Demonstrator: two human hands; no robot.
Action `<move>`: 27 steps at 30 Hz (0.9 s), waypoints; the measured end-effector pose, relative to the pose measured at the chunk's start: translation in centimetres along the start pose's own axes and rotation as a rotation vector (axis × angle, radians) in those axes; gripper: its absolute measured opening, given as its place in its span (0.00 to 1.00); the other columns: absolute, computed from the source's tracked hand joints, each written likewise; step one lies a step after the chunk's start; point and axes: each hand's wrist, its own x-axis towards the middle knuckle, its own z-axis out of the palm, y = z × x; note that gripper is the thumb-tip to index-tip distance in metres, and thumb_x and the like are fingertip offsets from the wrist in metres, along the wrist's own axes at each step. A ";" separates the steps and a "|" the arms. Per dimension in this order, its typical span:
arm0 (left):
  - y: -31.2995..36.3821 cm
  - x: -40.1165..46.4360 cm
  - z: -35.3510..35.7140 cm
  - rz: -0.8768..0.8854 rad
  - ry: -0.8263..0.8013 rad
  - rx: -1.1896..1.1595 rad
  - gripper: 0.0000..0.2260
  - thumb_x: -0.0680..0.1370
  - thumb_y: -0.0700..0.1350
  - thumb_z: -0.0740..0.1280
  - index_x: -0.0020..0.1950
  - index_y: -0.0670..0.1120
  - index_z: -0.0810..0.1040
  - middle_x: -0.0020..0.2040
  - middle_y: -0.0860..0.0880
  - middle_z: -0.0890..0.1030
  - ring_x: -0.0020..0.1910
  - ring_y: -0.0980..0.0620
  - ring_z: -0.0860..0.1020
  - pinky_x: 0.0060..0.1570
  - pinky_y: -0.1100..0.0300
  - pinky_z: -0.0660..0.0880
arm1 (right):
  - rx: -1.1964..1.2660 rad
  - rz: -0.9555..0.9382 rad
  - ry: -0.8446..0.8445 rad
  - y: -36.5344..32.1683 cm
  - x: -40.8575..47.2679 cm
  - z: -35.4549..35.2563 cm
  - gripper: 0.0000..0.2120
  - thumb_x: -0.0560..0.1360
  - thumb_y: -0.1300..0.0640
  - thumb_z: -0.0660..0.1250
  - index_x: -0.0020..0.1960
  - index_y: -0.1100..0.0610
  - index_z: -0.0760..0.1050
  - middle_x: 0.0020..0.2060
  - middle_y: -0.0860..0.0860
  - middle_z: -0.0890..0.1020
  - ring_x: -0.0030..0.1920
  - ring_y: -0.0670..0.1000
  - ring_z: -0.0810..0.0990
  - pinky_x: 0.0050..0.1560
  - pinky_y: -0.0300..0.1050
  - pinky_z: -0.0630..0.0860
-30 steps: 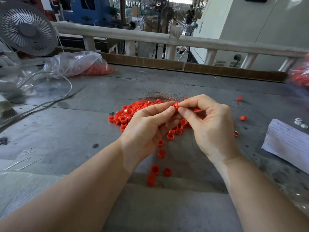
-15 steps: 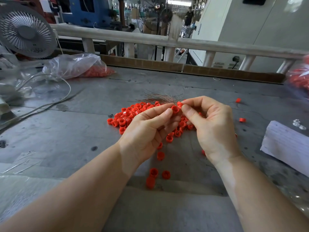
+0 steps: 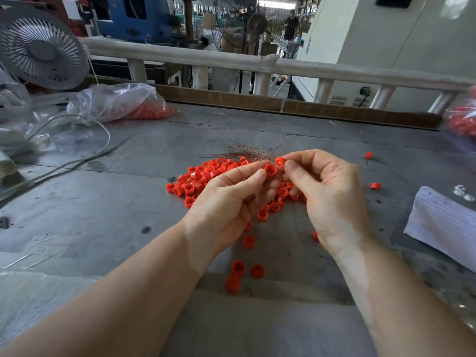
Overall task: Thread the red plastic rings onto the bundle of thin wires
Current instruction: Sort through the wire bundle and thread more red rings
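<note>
The left hand [image 3: 226,199] pinched a red plastic ring [image 3: 270,170] between thumb and forefinger tips, its open bore facing the camera. Just beside it, the right hand [image 3: 332,197] pinched a second red ring [image 3: 280,161] at its fingertips, with the other fingers curled in. A bundle of thin wires [image 3: 247,152] fanned out just beyond both sets of fingertips, toward the left. A heap of loose red rings [image 3: 203,176] lay on the grey worktable [image 3: 103,215] under and behind the fingers.
</note>
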 end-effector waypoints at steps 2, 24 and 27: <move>0.0 0.0 0.0 -0.004 -0.006 -0.003 0.08 0.66 0.36 0.66 0.42 0.40 0.83 0.38 0.43 0.83 0.34 0.54 0.82 0.35 0.65 0.79 | 0.035 0.028 0.006 -0.1 0.0 0.0 0.10 0.75 0.63 0.67 0.40 0.51 0.80 0.31 0.46 0.82 0.29 0.41 0.74 0.31 0.32 0.72; 0.5 -0.2 0.1 -0.063 -0.006 -0.040 0.14 0.76 0.30 0.59 0.45 0.40 0.84 0.40 0.41 0.83 0.37 0.51 0.83 0.36 0.64 0.79 | 0.042 0.043 -0.005 0.0 0.1 -0.1 0.05 0.70 0.56 0.67 0.38 0.48 0.80 0.33 0.46 0.82 0.29 0.42 0.74 0.31 0.34 0.72; 0.5 -0.2 0.3 -0.053 -0.029 -0.035 0.11 0.71 0.33 0.63 0.49 0.39 0.81 0.40 0.42 0.84 0.37 0.52 0.83 0.37 0.64 0.79 | 0.034 0.043 -0.002 0.0 0.1 -0.1 0.04 0.70 0.55 0.67 0.38 0.49 0.80 0.32 0.46 0.82 0.29 0.42 0.74 0.32 0.34 0.72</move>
